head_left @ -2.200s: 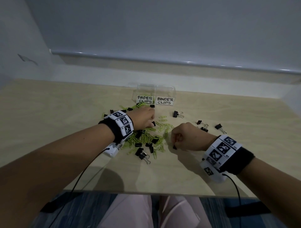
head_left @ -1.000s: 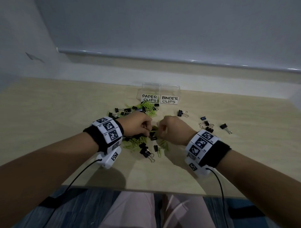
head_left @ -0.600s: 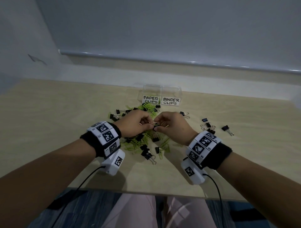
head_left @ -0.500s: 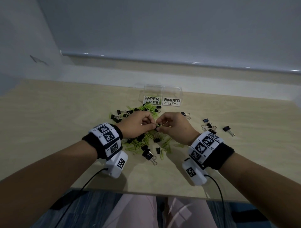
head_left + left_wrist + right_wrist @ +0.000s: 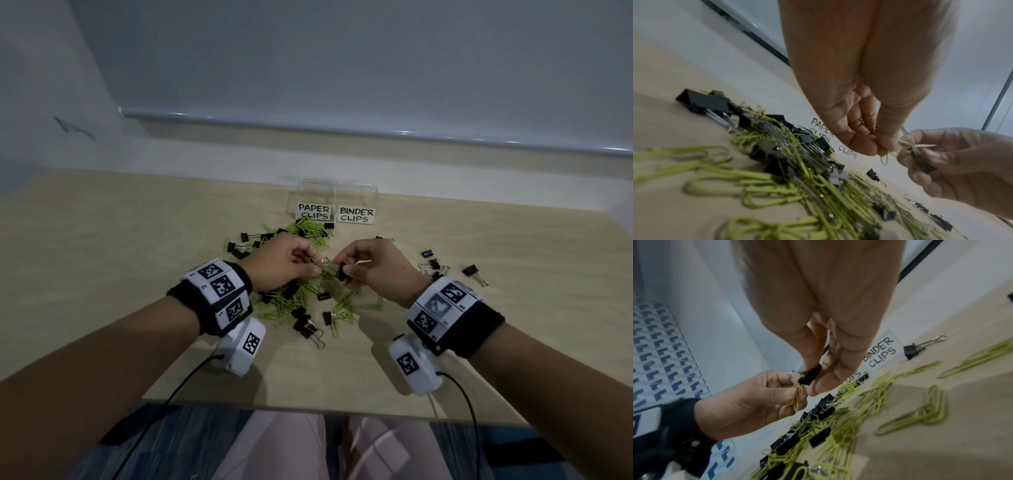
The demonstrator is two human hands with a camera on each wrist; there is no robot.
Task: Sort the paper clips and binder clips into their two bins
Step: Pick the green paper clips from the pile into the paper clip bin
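The right hand [image 5: 373, 265] pinches a stiff black binder clip [image 5: 342, 273] by its body while the left hand [image 5: 284, 262] pinches the light, springy paper clip [image 5: 317, 262] snagged on its wire handle, probably best worked free at the loop.

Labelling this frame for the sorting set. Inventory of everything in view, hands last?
paper clips: many, count unclear, yellow-green, piled mid-table, some by the PAPER CLIPS label
binder clips: many, black, mixed into the pile and scattered to the right
bins: two, clear, side by side at the far end, labelled PAPER CLIPS and BINDER CLIPS
table: one, light wood
wrist bands: two, black with white marker tags, a white camera under each
left hand: pinches a green paper clip hooked on a binder clip's wire handle
right hand: pinches that black binder clip
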